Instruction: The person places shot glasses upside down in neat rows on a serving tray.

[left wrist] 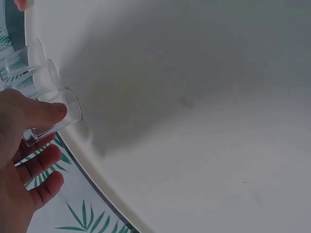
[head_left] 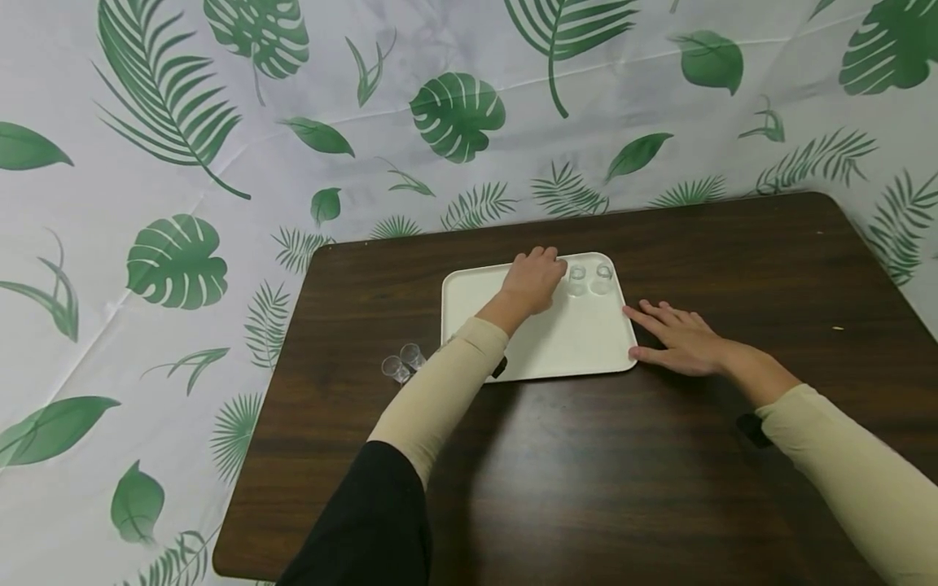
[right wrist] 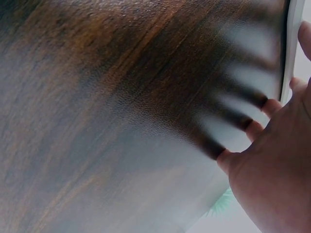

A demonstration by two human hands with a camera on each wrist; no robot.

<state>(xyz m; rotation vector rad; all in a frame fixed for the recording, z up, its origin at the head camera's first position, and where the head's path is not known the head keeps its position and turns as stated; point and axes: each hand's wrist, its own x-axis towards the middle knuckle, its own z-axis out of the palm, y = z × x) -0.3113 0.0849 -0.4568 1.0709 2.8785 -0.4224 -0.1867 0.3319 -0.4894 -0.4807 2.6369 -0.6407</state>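
My left hand reaches over the far side of a white tray. Between thumb and fingers it pinches a small clear shot glass, which the head view mostly hides behind the hand. Two more shot glasses stand side by side just right of it, one nearer and one in the tray's far right corner. My right hand lies with fingers spread at the tray's right edge, thumb and index fingertip right at the rim. In the right wrist view, the other fingertips come down on the dark tabletop.
Left of the tray, two clear shot glasses sit close together on the brown wooden table, partly behind my left forearm. A leaf-patterned cloth hangs behind the table's far edge. A small pale scrap lies at the right.
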